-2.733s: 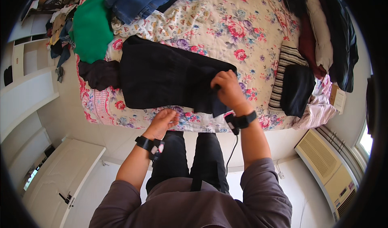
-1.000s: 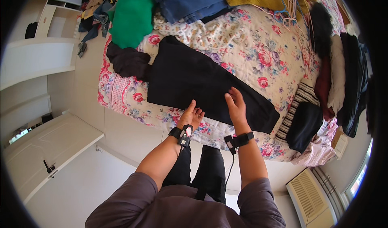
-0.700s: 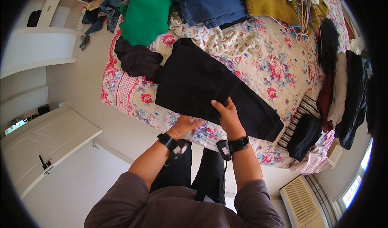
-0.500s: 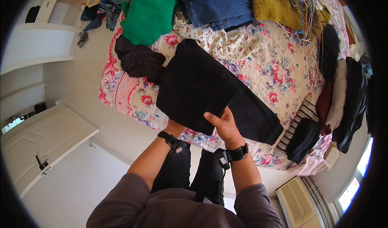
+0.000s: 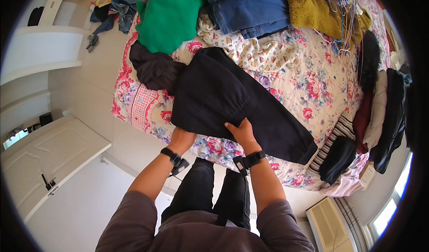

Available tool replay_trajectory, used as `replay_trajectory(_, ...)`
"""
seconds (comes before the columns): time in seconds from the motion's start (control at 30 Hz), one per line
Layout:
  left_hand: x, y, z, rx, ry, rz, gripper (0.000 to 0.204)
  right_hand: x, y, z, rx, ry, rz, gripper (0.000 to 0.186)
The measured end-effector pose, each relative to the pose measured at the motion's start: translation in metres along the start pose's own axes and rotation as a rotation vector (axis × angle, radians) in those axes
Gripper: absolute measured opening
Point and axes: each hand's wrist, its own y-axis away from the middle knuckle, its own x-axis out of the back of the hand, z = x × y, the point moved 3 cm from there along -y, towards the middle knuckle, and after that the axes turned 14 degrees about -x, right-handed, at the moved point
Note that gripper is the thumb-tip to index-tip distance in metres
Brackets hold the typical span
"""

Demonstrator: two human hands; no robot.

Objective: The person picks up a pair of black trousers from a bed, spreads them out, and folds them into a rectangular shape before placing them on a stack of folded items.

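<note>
Garment: black trousers [image 5: 223,95] lie on the bed [image 5: 304,73], near its front edge, one part folded over into a thick block with a gathered elastic hem, a long leg running off toward the right.
Left hand [image 5: 181,138]: at the near left corner of the folded block, its fingers tucked under the cloth and hidden, so I cannot tell how they sit; it probably grips that edge.
Right hand [image 5: 241,131]: touching the gathered hem of the fold, fingers narrow and curled onto the black cloth, thumb on top.
Wrists: a dark band on each, just below the hands.
Bed cover: flowered spread [image 5: 313,82] in pink, red and cream, with a checked pink patch at the left corner.
Beside the trousers: a dark brown garment [image 5: 152,69] touching their left end, a green top [image 5: 172,15] above it.
Farther back: folded blue jeans [image 5: 250,6], a mustard fleece [image 5: 313,10] and a tangle of coloured hangers [image 5: 344,33].
Right edge: dark and striped clothes [image 5: 339,149] piled along the bedside.
Floor: pale tiles [image 5: 94,95], white cabinet door [image 5: 49,149] at the left.
</note>
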Motion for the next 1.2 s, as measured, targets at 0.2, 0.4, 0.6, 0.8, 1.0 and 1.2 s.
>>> replay_trajectory(0.2,0.1,-0.039,-0.001,0.178,0.691,-0.359,0.025,0.006,-0.003,-0.011,-0.087,-0.498,-0.131,0.056)
replay_trajectory(0.4,0.182,-0.142,-0.022,0.23,1.032,-0.553,0.023,0.019,-0.01,-0.017,-0.164,-0.798,-0.136,0.048)
replay_trajectory(0.6,0.146,-0.235,-0.09,0.043,0.628,-0.025,0.015,0.009,-0.009,-0.024,-0.007,-0.748,-0.072,0.048)
replay_trajectory(0.8,0.114,-0.268,-0.108,0.072,0.355,-0.411,0.021,0.015,-0.006,-0.028,0.065,-0.747,-0.043,0.049)
replay_trajectory(1.0,0.116,-0.27,-0.104,0.214,0.388,-0.68,0.026,0.017,-0.007,-0.027,0.127,-0.739,-0.039,0.051)
replay_trajectory(1.2,0.121,-0.275,-0.114,0.021,0.381,-0.332,0.013,0.016,-0.011,-0.019,0.167,-0.726,0.029,0.05)
